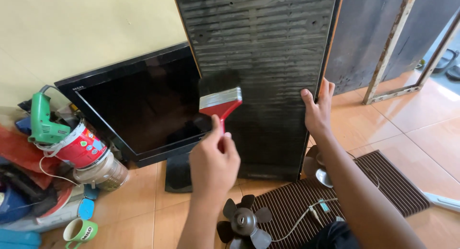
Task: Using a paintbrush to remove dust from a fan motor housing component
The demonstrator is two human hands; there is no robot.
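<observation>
I see my left hand (213, 155) closed tight around the red handle of a paint brush (221, 97). The brush has a silver band and dark bristles, and the bristles touch the front of a big black ribbed panel (268, 62). The panel stands up tall on the floor and leans back a little against the wall. My right hand (316, 110) is open, with the fingers up and the palm pressed on the right edge of the panel, so it holds the panel but does not wrap all the way around it. Just left of the panel stands a black flat screen (143, 103), tilted, and the panel covers its right side. Near my arms, low down, a small dark fan blade (243, 222) lies on the orange tiled floor (139, 201), at the edge of a brown striped mat (383, 182). A thin white wire (306, 214) lies across the mat. Far to the left is a pile of stuff with a green drill (43, 122), a red and white bucket (79, 146) and a green mug (79, 231).
</observation>
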